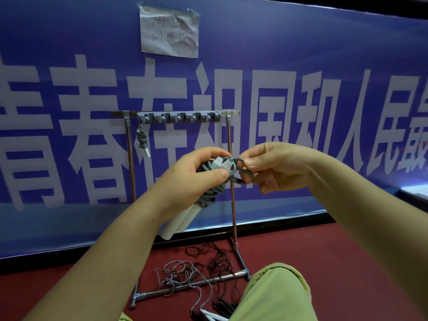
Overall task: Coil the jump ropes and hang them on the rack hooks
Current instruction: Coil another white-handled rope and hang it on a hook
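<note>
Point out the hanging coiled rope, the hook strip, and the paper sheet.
hanging coiled rope point(141, 139), head view, on its grey wound middle.
hook strip point(178, 117), head view, on its grey middle.
paper sheet point(169, 31), head view, on its centre.

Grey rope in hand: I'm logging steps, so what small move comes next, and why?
Probably tuck the loose end the right hand pinches through the grey rope coil gripped by the left hand; only then is it ready for a free hook.

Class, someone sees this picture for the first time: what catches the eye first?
Two hands, left and right, meet mid-frame, holding a coiled grey rope with white handles. Behind them stands a rack against a blue banner, one rope already hung.
</note>
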Available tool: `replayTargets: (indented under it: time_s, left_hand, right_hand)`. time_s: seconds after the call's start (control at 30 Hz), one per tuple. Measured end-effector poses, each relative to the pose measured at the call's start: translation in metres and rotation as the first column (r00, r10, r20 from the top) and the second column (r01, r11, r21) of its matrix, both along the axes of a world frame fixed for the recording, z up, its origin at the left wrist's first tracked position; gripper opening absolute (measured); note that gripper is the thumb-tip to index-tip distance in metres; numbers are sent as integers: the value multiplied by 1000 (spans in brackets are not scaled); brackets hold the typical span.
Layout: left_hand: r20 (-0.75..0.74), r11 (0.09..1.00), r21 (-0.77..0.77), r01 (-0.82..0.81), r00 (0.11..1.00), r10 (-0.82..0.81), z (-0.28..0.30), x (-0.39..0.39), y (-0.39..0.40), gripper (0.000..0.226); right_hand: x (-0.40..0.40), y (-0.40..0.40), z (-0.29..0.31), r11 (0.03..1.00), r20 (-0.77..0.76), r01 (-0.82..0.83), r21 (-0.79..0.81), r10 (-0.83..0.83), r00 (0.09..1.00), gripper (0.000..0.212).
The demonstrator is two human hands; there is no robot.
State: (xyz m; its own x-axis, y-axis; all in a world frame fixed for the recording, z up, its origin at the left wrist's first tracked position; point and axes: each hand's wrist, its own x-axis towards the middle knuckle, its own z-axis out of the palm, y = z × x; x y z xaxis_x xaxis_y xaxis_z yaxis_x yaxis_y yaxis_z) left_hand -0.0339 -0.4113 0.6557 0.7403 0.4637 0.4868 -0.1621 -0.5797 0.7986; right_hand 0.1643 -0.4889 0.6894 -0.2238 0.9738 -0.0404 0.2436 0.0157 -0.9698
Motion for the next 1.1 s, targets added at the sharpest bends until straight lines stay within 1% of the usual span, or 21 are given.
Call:
replayTargets:
  time_s: [0.13,0.27,0.43,0.6,0.77,0.83,0.93,0.97,1.07,1.1]
  left_hand:
    - [-24,1000,-13,11,1000,-12,-1,1,-2,24]
    - [-29,999,-30,32,999,-33,-1,0,-2,24]
    - [-29,993,-74,90,995,-93,-2,-1,-3,20]
    - [-56,989,-48,143,988,-145,-1,-5,-2,25]
    - [-96,991,-3,132,987,-132,-1,-8,2,27]
    - [-109,991,6,137,985,-136,-2,-10,2,27]
    - [-111,992,2,125,986,-124,-3,-12,3,28]
    - [-102,992,-4,127,987,-127,-3,-12,3,28]
    - [-74,993,-11,121,990,-121,-2,-12,0,27]
    - [-80,995,2,105,991,-104,-2,-12,0,28]
  right_hand:
    - [2,1,4,999,92,-40,-35,43,995,41]
    - [3,2,8,996,143,-66,-57,73,987,39]
    - [8,5,7,990,108,-118,-72,125,986,38]
    - [3,6,7,992,133,-109,-71,118,984,43]
    - [-3,5,9,993,157,-99,-58,107,982,41]
    - [-5,3,8,996,172,-79,-51,87,981,36]
    - [-9,-2,6,1000,185,-10,-8,11,983,10]
    - [-12,-4,6,1000,178,15,11,-16,984,5]
    - [-19,-8,2,994,149,79,72,-89,985,10]
    - [-21,-8,1,991,136,105,86,-116,984,9]
